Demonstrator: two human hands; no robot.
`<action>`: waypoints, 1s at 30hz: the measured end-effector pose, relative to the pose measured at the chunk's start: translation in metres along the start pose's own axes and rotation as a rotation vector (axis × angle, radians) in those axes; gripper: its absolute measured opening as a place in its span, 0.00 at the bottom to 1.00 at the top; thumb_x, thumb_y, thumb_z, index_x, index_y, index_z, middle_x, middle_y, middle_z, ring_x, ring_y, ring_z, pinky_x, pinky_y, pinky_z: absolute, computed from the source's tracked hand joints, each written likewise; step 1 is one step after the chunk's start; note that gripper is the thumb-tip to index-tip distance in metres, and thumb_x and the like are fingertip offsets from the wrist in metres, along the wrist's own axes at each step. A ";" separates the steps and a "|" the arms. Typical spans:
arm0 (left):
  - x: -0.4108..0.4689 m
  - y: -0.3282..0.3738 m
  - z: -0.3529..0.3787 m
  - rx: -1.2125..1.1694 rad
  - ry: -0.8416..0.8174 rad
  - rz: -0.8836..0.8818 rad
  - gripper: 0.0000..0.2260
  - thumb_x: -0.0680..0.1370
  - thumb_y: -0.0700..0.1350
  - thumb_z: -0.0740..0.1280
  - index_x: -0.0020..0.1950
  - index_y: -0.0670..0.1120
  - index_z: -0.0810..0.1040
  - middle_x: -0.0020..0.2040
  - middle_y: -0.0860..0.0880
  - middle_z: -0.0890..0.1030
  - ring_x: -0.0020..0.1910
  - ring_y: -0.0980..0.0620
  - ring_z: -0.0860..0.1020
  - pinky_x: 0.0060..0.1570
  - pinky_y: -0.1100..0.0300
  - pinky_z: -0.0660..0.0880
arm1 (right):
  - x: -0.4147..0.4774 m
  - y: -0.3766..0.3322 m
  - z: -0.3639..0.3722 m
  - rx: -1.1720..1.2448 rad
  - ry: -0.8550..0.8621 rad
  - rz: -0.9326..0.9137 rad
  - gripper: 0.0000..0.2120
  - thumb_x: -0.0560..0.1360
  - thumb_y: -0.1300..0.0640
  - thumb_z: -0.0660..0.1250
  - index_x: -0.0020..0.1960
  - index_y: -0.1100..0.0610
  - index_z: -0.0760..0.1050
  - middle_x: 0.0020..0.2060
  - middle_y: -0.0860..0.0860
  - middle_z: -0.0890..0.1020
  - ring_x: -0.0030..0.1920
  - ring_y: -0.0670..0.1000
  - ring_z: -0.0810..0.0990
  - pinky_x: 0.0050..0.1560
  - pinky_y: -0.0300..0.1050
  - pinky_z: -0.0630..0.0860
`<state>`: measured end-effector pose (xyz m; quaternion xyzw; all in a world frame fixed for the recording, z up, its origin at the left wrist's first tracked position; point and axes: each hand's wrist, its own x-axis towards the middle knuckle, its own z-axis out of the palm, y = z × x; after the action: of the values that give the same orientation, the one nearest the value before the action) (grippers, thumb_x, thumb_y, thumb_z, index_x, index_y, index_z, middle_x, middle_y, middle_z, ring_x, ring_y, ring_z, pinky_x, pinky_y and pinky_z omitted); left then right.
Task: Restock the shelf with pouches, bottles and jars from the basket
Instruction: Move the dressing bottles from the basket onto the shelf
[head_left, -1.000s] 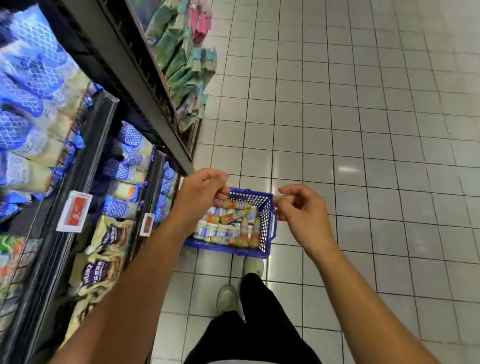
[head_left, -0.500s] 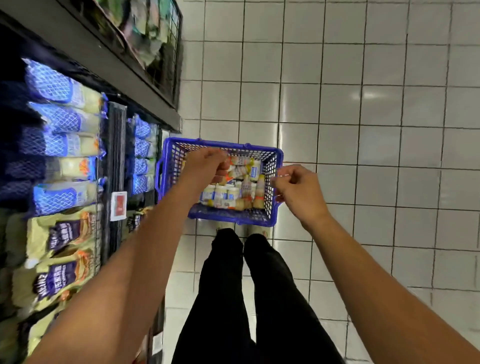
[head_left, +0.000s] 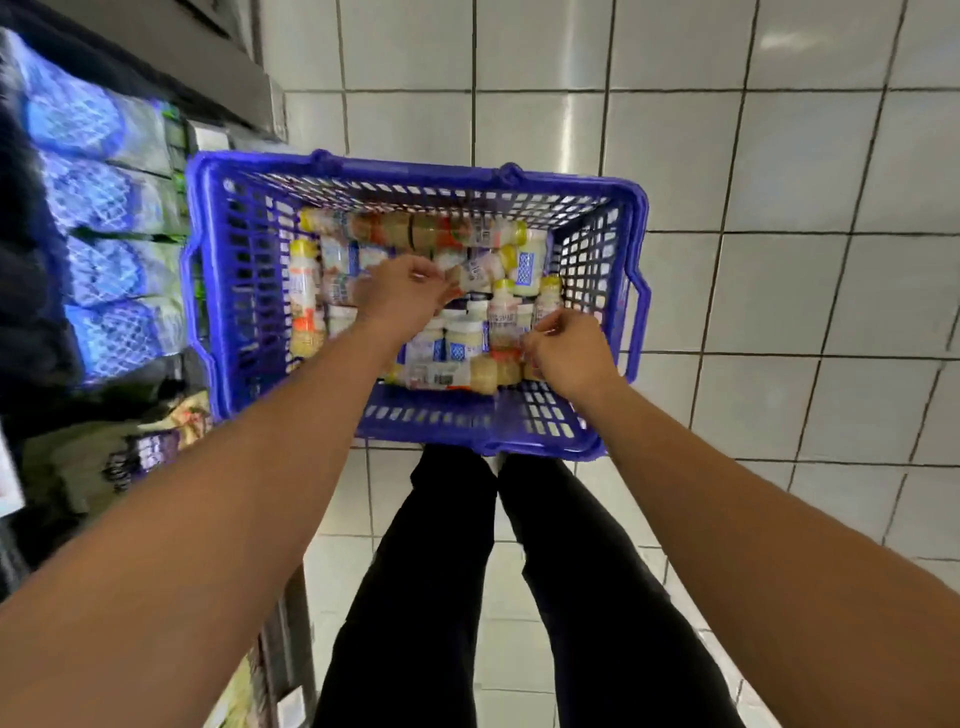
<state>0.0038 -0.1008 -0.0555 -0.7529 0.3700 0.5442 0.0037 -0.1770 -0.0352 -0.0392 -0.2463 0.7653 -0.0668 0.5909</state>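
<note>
A blue plastic basket (head_left: 244, 291) sits on the tiled floor in front of my feet. It is filled with several small bottles and jars (head_left: 457, 371) with yellow caps and white-and-blue labels, lying in a pile. My left hand (head_left: 402, 293) is down inside the basket, its fingers curled round a white-labelled bottle (head_left: 475, 273) near the middle. My right hand (head_left: 569, 351) is at the basket's near right corner, fingers curled against a yellow-capped bottle (head_left: 545, 304); its grip is hidden. The shelf (head_left: 223, 60) with blue-and-white pouches (head_left: 98, 270) stands at the left.
Dark and green pouches (head_left: 145, 452) fill the lower shelf at the left, close to the basket's left wall. My legs in black trousers (head_left: 441, 571) stand just behind the basket. White floor tiles (head_left: 779, 260) spread to the right and beyond.
My head has tilted down and come closer to the basket. Both hands dropped from above the rim into the basket onto the bottles.
</note>
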 end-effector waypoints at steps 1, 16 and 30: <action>0.016 -0.009 0.006 0.053 0.005 0.027 0.04 0.80 0.47 0.68 0.53 0.49 0.77 0.49 0.50 0.81 0.41 0.54 0.80 0.37 0.57 0.76 | 0.017 0.008 0.010 -0.035 -0.008 0.002 0.05 0.75 0.59 0.71 0.45 0.61 0.78 0.41 0.56 0.83 0.42 0.57 0.81 0.44 0.49 0.79; 0.133 -0.070 0.062 0.723 -0.055 0.357 0.20 0.74 0.47 0.73 0.63 0.44 0.74 0.62 0.41 0.75 0.60 0.41 0.75 0.58 0.47 0.73 | 0.132 0.062 0.098 -0.358 0.080 0.121 0.09 0.78 0.52 0.68 0.53 0.58 0.77 0.44 0.52 0.81 0.45 0.55 0.81 0.45 0.47 0.77; 0.085 -0.061 0.047 0.250 -0.090 0.369 0.28 0.72 0.52 0.75 0.68 0.51 0.68 0.53 0.57 0.78 0.44 0.61 0.77 0.40 0.62 0.74 | 0.083 0.053 0.061 -0.004 0.107 -0.084 0.14 0.76 0.53 0.70 0.57 0.53 0.68 0.46 0.50 0.82 0.45 0.53 0.83 0.52 0.58 0.81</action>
<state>0.0114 -0.0841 -0.1685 -0.6412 0.5655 0.5185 0.0139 -0.1509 -0.0154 -0.1505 -0.2755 0.7848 -0.1033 0.5455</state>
